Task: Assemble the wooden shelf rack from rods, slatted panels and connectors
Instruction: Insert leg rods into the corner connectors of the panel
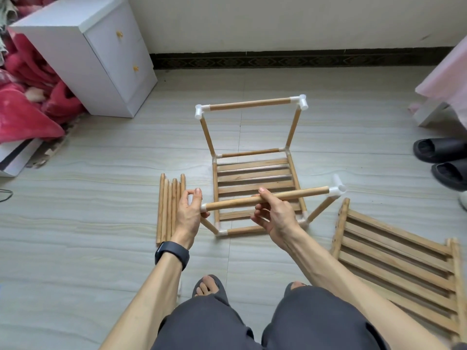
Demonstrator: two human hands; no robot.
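The rod [273, 199] is held level over the front edge of the half-built rack [252, 174] on the floor [88, 198], its right end seated in a white corner connector [337, 191]. The right hand [274, 218] grips the rod near its middle. The left hand [188, 213] curls round the end connector [205, 207]. Loose rods [169, 205] lie just beside the left hand, and spare slatted panels [394, 256] lie near the rack's right corner. A white cabinet [101, 59] and slippers [439, 160] stand well apart.

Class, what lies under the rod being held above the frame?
The frame's slatted panel lies below the rod. The right hand hides the panel's near slats.
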